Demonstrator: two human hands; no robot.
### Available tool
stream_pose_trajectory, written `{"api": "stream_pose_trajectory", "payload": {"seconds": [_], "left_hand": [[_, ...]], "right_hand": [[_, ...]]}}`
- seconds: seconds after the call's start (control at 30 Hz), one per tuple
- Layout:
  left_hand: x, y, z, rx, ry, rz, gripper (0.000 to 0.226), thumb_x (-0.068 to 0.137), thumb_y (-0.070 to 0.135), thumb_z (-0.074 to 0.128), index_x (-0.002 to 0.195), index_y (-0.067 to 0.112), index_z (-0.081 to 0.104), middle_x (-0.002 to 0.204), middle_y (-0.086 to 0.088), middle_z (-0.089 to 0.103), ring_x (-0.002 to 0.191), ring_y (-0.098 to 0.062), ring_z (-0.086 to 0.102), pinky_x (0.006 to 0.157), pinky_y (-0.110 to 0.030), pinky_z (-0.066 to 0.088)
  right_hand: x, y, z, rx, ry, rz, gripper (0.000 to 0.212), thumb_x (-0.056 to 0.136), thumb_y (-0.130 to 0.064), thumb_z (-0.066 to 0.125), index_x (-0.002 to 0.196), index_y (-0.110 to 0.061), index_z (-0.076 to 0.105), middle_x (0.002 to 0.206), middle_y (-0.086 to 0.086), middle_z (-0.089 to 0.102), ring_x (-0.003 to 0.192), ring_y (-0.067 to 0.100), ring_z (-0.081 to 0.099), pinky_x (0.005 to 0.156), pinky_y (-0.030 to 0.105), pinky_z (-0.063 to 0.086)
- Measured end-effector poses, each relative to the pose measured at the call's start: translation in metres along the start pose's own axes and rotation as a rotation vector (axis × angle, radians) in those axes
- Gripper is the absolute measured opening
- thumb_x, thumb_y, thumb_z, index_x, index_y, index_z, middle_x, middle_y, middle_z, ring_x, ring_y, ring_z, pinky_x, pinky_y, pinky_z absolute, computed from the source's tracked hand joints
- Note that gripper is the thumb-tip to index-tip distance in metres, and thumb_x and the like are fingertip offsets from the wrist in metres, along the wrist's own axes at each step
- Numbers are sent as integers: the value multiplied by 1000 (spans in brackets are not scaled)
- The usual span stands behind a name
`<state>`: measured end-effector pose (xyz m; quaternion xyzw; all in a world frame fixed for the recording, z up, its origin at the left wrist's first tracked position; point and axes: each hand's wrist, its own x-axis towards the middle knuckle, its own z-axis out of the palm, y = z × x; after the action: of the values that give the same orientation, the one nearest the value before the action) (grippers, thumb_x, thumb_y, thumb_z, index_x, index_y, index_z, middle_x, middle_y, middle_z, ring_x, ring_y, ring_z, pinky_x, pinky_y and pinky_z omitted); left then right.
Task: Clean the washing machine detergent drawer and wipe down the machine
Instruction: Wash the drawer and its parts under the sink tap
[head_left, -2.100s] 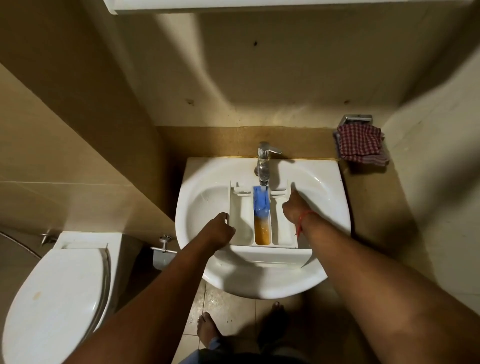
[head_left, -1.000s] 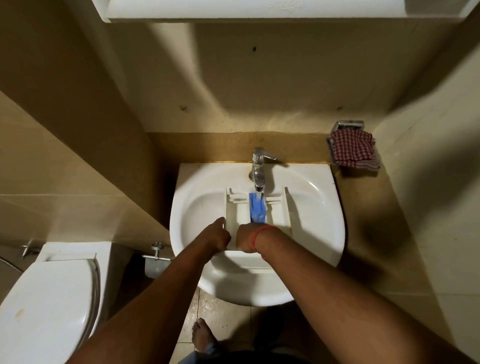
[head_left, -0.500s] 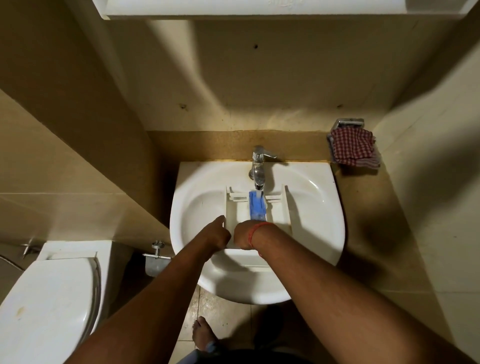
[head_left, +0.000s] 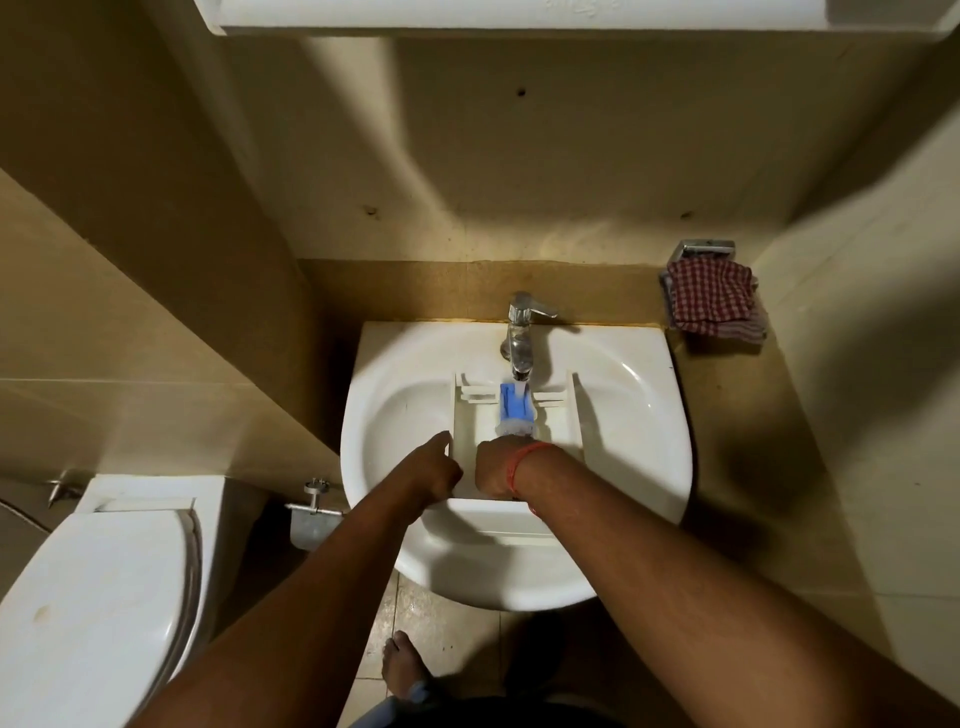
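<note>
The white detergent drawer (head_left: 563, 415) lies in the white sink (head_left: 649, 441) under the chrome tap (head_left: 521, 338). Water runs from the tap onto the drawer's blue insert (head_left: 514, 408), and white foam gathers at the insert's near end. My left hand (head_left: 434, 470) grips the drawer's left wall, fingers curled, thumb along the edge. My right hand (head_left: 493, 467), with a red thread on its wrist, is bent down into the middle compartment just in front of the blue insert. Its fingers are hidden below the back of the hand.
A red checked cloth (head_left: 714, 304) hangs on a chrome holder on the wall at the right. A white toilet (head_left: 104, 597) stands at the lower left, and a metal fitting (head_left: 311, 506) sits between it and the sink. A white cabinet (head_left: 519, 15) overhangs above. My bare foot (head_left: 402, 665) is under the sink.
My right hand left the drawer's far right corner and went down into the middle compartment, covering the orange-brown liquid seen there before. Foam now shows at the blue insert. The left hand kept its hold.
</note>
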<state>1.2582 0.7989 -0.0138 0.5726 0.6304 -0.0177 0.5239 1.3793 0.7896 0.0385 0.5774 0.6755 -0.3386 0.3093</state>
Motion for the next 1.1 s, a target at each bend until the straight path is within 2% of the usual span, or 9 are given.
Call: {"api": "stream_pose_trajectory", "payload": {"seconds": [0.1, 0.17, 0.3, 0.37, 0.53, 0.67, 0.77, 0.87, 1.1], "left_hand": [[0, 1, 0, 4, 3, 9, 35, 90, 5, 50, 121, 21, 53, 107, -12, 66, 95, -28, 61, 70, -28, 44], [0, 1, 0, -5, 3, 8, 35, 90, 6, 50, 121, 19, 54, 109, -12, 66, 97, -28, 61, 72, -29, 45], [-1, 1, 0, -3, 0, 0, 37, 89, 5, 50, 123, 18, 54, 107, -13, 67, 96, -29, 62, 72, -30, 46], [-1, 2, 0, -1, 1, 4, 36, 89, 6, 51, 124, 17, 54, 105, -14, 67, 94, -28, 63, 72, -31, 48], [-1, 2, 0, -6, 2, 18, 36, 91, 4, 50, 124, 17, 54, 104, -11, 65, 91, -26, 60, 64, -24, 43], [-1, 2, 0, -16, 2, 8, 37, 89, 3, 50, 123, 16, 55, 108, -13, 67, 97, -29, 62, 78, -32, 48], [-1, 1, 0, -4, 2, 2, 38, 89, 4, 50, 125, 13, 54, 109, -15, 67, 100, -31, 62, 84, -36, 49], [-1, 0, 0, -25, -3, 6, 37, 90, 3, 49, 125, 16, 53, 105, -14, 67, 95, -29, 63, 70, -29, 47], [-1, 2, 0, -6, -2, -10, 38, 90, 4, 50, 128, 12, 52, 110, -17, 66, 101, -32, 62, 82, -35, 49]], "right_hand": [[-2, -1, 4, 28, -18, 26, 33, 99, -2, 38, 127, 5, 56, 95, 14, 55, 72, 23, 50, 58, 27, 38], [-2, -2, 5, 85, -20, 44, 34, 100, -3, 37, 129, 5, 54, 110, 18, 58, 90, 26, 55, 72, 31, 42], [3, 3, 3, 156, -20, 9, 25, 99, -9, 38, 113, -2, 57, 88, 9, 56, 79, 22, 50, 59, 27, 38], [5, 6, 4, 181, 61, 32, 28, 99, -11, 38, 121, -3, 54, 103, 11, 61, 76, 21, 52, 58, 26, 39], [1, 0, 15, 200, 34, 39, 33, 100, -5, 37, 125, 4, 57, 125, 18, 60, 104, 30, 58, 85, 35, 45], [6, 0, 14, 156, -7, 23, 33, 100, -8, 37, 121, 2, 60, 104, 14, 59, 89, 23, 51, 76, 31, 40], [8, 1, 14, 139, 49, 15, 34, 100, -16, 40, 127, -3, 55, 120, 15, 61, 103, 28, 59, 77, 29, 41], [5, 4, 15, 104, 99, 36, 34, 101, -15, 40, 129, -2, 53, 127, 15, 58, 115, 32, 57, 88, 34, 45], [7, 6, 14, 181, 0, 38, 35, 101, -17, 38, 126, -2, 58, 116, 12, 61, 94, 24, 52, 71, 27, 41]]}}
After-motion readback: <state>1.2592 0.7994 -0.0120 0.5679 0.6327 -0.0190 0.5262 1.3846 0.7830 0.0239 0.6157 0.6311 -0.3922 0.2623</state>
